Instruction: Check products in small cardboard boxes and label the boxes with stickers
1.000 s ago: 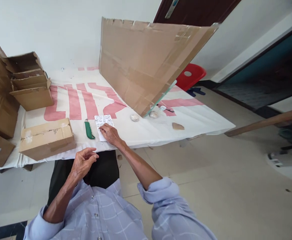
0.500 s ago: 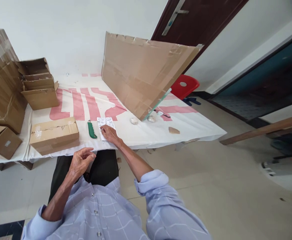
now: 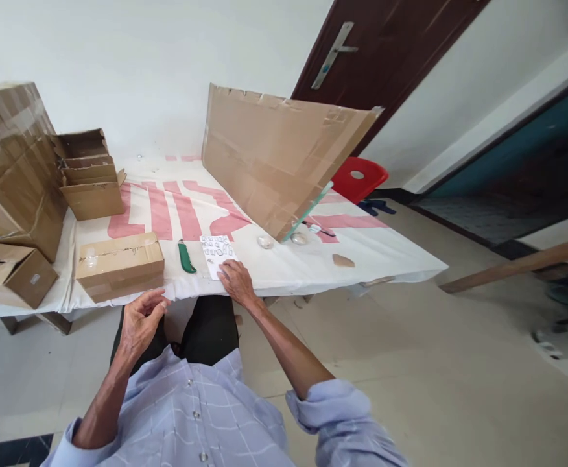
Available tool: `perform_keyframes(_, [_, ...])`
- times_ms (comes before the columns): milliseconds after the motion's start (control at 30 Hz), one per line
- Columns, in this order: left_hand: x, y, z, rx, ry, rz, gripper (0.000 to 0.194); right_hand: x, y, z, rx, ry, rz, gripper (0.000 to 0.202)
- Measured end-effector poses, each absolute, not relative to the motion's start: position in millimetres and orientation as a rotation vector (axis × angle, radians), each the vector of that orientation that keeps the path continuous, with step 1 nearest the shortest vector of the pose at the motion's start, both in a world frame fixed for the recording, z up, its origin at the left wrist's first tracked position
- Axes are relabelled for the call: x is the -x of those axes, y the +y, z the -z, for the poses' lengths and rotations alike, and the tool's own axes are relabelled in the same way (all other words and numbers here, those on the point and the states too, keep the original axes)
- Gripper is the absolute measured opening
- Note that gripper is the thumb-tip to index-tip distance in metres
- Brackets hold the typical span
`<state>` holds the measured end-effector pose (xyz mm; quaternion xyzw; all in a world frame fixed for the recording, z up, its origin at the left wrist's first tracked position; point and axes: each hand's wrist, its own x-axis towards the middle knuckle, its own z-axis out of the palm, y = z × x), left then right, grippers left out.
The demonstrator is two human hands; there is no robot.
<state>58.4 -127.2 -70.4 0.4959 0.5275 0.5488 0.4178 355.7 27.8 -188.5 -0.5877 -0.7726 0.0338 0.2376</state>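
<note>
A white card (image 3: 216,250) with rows of dark outlined shapes lies on the cloth-covered table near its front edge. My right hand (image 3: 236,281) rests at the card's lower right corner, fingers stretched out over it and holding nothing. My left hand (image 3: 141,319) hovers at the table's front edge, above my lap, with thumb and fingers loosely bent and apart and nothing in them. Just left of the card is a green-handled knife (image 3: 186,257). A taped cardboard box (image 3: 121,266) sits near my left hand.
Several cardboard boxes (image 3: 16,162) crowd the table's left end, one open-topped (image 3: 93,194). A large cardboard sheet (image 3: 279,155) leans upright behind the card. Two clear round objects (image 3: 265,242), glasses (image 3: 316,228) and a brown scrap (image 3: 343,260) lie rightward. A red chair (image 3: 359,178) stands behind.
My right hand has moved from the card's middle down to its lower right corner, uncovering more of the drawn shapes. My left hand has drawn slightly left. The camera view has shifted.
</note>
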Motion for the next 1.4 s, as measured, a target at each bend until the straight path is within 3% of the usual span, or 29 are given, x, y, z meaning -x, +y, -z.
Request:
perform_keyframes(133, [-19, -144, 40, -1.634, 1.700, -1.755, 0.016, -367, 29, 187, 1.633, -2.074, -0.087, 0.026])
perform_keyframes(267, [42, -135, 19, -1.671, 2.023, -1.916, 0.023, -364, 32, 179, 1.606, -2.014, -0.102, 0.030])
perform_keyframes(533, [97, -74, 41, -1.628, 1.847, -1.529, 0.052, -274, 24, 121, 1.007, -1.803, -0.668, 0.048])
perform_keyframes(733, [97, -71, 58, -1.494, 1.747, -1.490, 0.070, -223, 19, 99, 0.894, -1.805, -0.969, 0.064])
perform_keyframes(1200, [98, -104, 62, -1.667, 1.560, -1.330, 0.086, -227, -18, 104, 0.887, -1.741, -1.024, 0.057])
perform_keyframes(1400, [95, -104, 66, -1.661, 1.532, -1.310, 0.076, -229, -27, 103, 0.906, -1.745, -1.012, 0.062])
